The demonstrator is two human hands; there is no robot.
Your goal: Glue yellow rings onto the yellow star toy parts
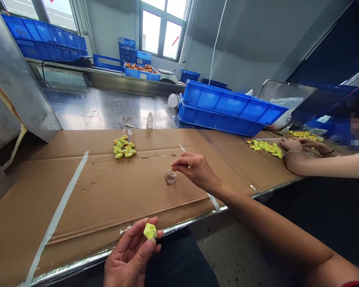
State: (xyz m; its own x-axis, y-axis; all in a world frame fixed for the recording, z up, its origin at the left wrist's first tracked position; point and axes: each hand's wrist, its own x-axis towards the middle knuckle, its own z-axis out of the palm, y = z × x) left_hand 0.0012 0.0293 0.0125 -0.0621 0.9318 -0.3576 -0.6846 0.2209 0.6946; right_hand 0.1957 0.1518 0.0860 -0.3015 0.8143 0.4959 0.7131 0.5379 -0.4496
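Observation:
My left hand [131, 255] is near the table's front edge, with its fingers shut on a small yellow-green piece [150, 231]. My right hand [196, 169] is farther out over the brown cardboard [77, 191]. It pinches a thin white stick [182, 147], and its fingertips are just above a small clear cup [170, 177] holding a little brownish liquid. A heap of similar yellow-green pieces [123, 147] lies to the left of the cup, out of reach of either hand's fingers.
A co-worker's hands [299, 149] rest at the right beside more yellow-green pieces [266, 148]. Stacked blue crates [230, 107] stand behind the cardboard. A small plastic bottle [150, 120] stands on the steel table [107, 109]. White tape [56, 215] runs across the cardboard.

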